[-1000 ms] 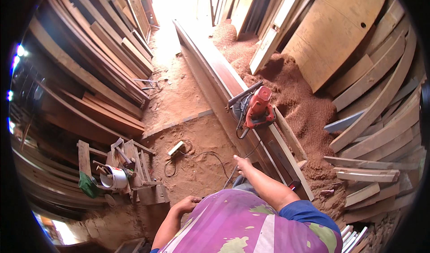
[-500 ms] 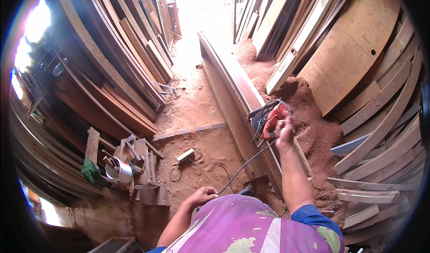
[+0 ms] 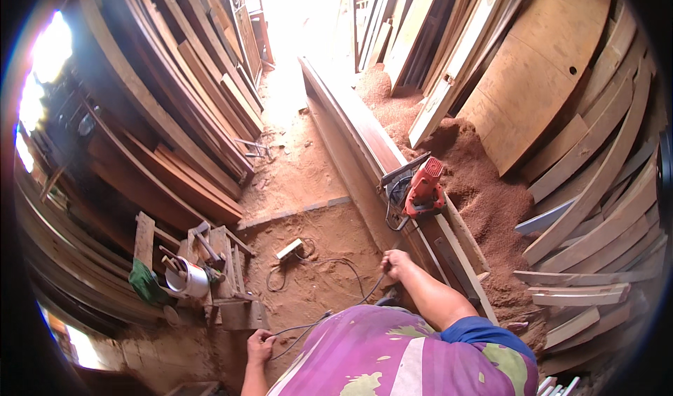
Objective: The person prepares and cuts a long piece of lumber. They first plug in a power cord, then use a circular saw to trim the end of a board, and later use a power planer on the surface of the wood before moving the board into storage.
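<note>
A red corded power tool point(image 3: 425, 188) with a dark base rests on the long wooden workpiece point(image 3: 378, 140), and neither of my hands is on it. Just below it, my right hand point(image 3: 397, 263) is closed around the dark power cable point(image 3: 374, 289). My left hand point(image 3: 261, 345), low and to the left beside my body, grips another stretch of that cable. Between the two hands the cable passes close to my shirt, which hides part of it.
A pale power strip point(image 3: 289, 249) with looping cord lies on the dusty floor. On the left, a wooden stand point(image 3: 228, 270) has a hammer and a white bucket point(image 3: 188, 278) by it. Planks point(image 3: 210, 80) lean along both sides. Reddish shavings point(image 3: 466, 185) heap to the right.
My right hand has let go of the red tool and moved down to the cable. The tool now stands turned on the wood. My left hand has moved down and left, drawing the cable out.
</note>
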`<control>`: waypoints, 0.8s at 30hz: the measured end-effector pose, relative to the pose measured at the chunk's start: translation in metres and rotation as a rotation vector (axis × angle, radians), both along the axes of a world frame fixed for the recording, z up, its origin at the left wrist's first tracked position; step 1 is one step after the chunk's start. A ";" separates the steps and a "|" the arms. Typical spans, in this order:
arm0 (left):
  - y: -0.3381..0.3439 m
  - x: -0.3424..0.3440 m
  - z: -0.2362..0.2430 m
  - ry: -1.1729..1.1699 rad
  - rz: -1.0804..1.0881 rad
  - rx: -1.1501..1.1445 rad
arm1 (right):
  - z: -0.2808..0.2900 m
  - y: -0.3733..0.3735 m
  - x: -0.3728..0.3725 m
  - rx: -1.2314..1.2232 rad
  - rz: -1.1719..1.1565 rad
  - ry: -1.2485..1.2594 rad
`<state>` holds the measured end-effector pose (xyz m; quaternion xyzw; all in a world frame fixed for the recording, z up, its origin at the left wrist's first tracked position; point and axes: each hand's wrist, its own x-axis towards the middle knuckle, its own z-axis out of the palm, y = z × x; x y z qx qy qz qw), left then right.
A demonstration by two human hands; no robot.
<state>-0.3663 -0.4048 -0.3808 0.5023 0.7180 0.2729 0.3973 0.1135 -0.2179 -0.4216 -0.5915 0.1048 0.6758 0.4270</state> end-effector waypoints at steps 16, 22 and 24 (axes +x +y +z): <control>0.017 0.096 0.001 -0.784 -0.116 -0.383 | 0.223 0.073 0.077 0.901 -0.189 -0.694; 0.025 0.034 0.072 -0.596 0.214 0.156 | 0.322 0.071 -0.067 1.056 0.733 -0.541; 0.019 -0.001 0.073 -0.516 0.481 0.369 | 0.336 0.073 -0.100 1.128 0.994 -0.453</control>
